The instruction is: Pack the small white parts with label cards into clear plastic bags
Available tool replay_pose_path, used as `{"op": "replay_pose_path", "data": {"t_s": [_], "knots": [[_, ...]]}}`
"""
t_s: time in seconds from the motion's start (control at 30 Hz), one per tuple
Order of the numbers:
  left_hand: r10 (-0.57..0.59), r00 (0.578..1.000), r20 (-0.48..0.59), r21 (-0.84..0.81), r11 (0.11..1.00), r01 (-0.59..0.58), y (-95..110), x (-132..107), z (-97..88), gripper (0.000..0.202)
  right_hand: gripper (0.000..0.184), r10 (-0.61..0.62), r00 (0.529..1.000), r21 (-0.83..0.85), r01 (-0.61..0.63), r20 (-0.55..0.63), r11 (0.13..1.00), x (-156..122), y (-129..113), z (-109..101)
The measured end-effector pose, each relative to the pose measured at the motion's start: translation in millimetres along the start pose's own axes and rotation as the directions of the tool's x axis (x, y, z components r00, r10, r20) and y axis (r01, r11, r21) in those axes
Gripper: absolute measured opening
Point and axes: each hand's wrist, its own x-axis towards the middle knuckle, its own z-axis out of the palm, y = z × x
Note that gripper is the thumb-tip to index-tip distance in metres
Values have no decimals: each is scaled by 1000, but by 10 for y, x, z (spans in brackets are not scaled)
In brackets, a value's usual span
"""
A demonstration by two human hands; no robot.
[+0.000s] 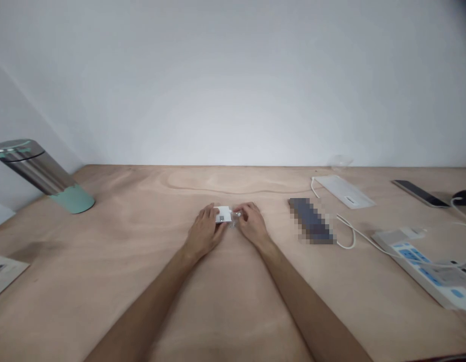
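Both my hands rest on the wooden table [233, 301] near its middle. My left hand [204, 232] has its fingers curled round a small white block [223, 214], like a charger plug. My right hand [251, 224] pinches a small shiny piece [236, 215] at the right end of that block. The two hands nearly touch. What the shiny piece is I cannot make out.
A steel tumbler with a mint base [36, 173] stands at the left. To the right lie a dark blurred device [311, 221], a white flat device [344, 191] with a white cable [348, 234], a white power strip [425, 266], and a dark phone [419, 193]. Paper [2, 271] lies at the left edge.
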Motion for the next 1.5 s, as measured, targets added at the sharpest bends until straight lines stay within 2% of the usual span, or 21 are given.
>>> {"op": "replay_pose_path", "data": {"t_s": [0.1, 0.2, 0.47, 0.73, 1.0, 1.1, 1.2, 1.3, 1.5], "knots": [[-69, 998, 1, -80, 994, 69, -31, 2, -10, 40, 27, 9, 999, -55, -6, 42, 998, 7, 17, 23], [-71, 997, 9, -125, 990, 71, -66, 4, -18, 38, 24, 5, 997, -66, 0, 74, 998, 5, 30, 44], [-145, 988, 54, -237, 959, 153, -127, 6, -93, 45, 29, -62, 989, 14, 61, 134, 998, 24, 111, 33], [-134, 990, 34, -307, 942, 138, -136, -2, -107, 41, 18, -20, 992, 37, 16, 126, 999, 48, 29, 18], [-111, 992, 54, -320, 939, 123, -142, -21, -114, 39, 24, -71, 987, 102, 56, 148, 993, 42, 50, 37], [-110, 992, 56, -337, 934, 122, -146, -29, -117, 41, 25, -22, 990, 184, -4, 143, 983, 27, 11, 39], [-101, 994, 48, -360, 926, 112, -155, -35, -114, 45, 26, 57, 981, 306, -112, 184, 945, 3, -67, 32], [-92, 994, 51, -367, 925, 105, -158, -37, -112, 46, 26, 82, 974, 390, -159, 209, 907, -14, -134, 18], [-90, 995, 44, -369, 924, 100, -148, -36, -116, 45, 31, 139, 968, 393, -212, 208, 895, -19, -188, 4]]}}
